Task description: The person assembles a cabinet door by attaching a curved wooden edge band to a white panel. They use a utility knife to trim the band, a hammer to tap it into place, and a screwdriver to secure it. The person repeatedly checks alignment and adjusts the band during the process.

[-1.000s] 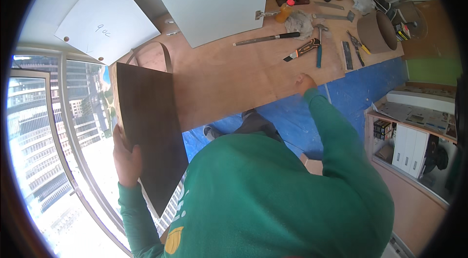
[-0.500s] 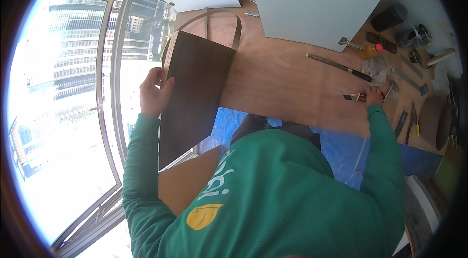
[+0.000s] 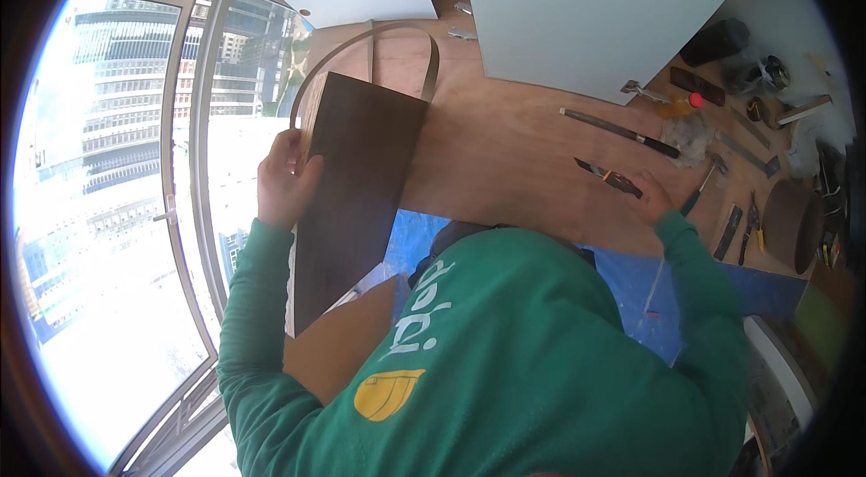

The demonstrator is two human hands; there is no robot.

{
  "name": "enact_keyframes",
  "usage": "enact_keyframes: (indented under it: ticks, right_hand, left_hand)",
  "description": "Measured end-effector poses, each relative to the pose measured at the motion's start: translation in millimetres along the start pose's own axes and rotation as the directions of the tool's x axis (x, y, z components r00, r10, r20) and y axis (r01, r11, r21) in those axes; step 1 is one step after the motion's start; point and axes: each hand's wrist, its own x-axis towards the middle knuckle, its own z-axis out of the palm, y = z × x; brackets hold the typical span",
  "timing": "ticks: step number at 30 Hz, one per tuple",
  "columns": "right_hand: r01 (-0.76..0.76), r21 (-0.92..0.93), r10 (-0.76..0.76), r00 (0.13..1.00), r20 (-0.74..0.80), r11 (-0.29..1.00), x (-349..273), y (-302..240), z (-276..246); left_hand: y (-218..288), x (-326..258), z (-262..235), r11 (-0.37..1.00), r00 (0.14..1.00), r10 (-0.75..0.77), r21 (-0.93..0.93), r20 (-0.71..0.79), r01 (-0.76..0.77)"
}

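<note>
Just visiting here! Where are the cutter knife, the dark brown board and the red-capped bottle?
Cutter knife (image 3: 614,178): head view, front part of its handle.
Dark brown board (image 3: 361,193): head view, middle of its broad face.
Red-capped bottle (image 3: 677,105): head view, its orange body.

The left arm (image 3: 257,324) runs from 7 o'clock to the left grip (image 3: 287,184) at 9, thumb (image 3: 312,174) apart from bent fingers (image 3: 283,151). The right arm (image 3: 702,297) angles from 4 o'clock to the right grip (image 3: 654,198) at 3, curled.
</note>
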Motion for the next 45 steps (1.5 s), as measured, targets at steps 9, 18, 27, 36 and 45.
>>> enact_keyframes:
  ticks: [9, 18, 27, 36, 45]
  right_hand:
    - [-0.324, 0.476, 0.196, 0.934, 0.298, 0.818, 112, -115, 133]
    - [-0.358, 0.65, 0.109, 0.914, 0.391, 0.67, 198, -183, 170]
    - [-0.288, 0.388, 0.084, 0.882, 0.464, 0.876, 229, -167, 165]
    - [0.091, 0.282, -0.142, 0.975, 0.168, 0.955, 235, -118, 189]
    - [-0.197, 0.393, 0.108, 0.965, 0.237, 0.898, 228, -114, 168]
  left_hand:
    - [20, 1, -1, 0.988, 0.99, -0.123, 0.103, 0.065, 0.116]
    - [28, 0, -2, 0.997, 0.996, -0.071, 0.032, 0.061, 0.069]
    - [15, -3, -5, 0.995, 0.994, -0.057, 0.086, 0.098, 0.049]
    - [24, 4, -5, 0.994, 0.989, -0.087, 0.077, 0.116, 0.078]
    - [36, -14, -29, 0.906, 0.883, -0.394, 0.267, 0.254, 0.328]
